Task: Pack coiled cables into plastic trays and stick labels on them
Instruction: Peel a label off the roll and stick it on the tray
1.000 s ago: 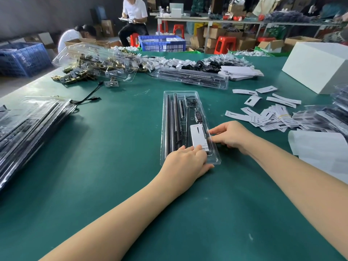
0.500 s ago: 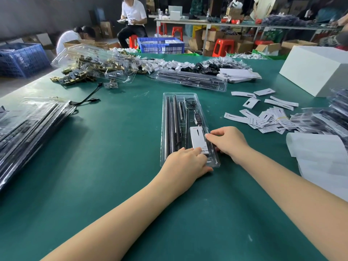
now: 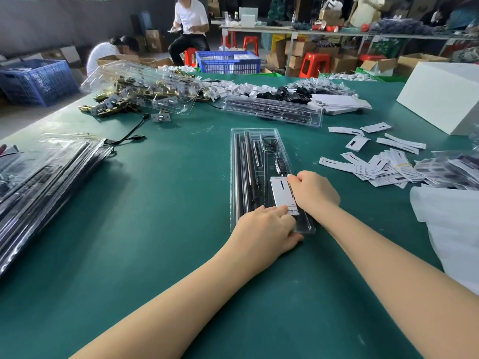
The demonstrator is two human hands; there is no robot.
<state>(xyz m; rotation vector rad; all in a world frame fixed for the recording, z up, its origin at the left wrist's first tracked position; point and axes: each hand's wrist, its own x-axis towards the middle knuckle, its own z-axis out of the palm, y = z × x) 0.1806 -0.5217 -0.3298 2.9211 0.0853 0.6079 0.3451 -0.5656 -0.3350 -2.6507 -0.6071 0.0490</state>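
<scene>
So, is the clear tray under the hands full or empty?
Full: the clear tray holds dark rods, a small controller and a white label.
</scene>
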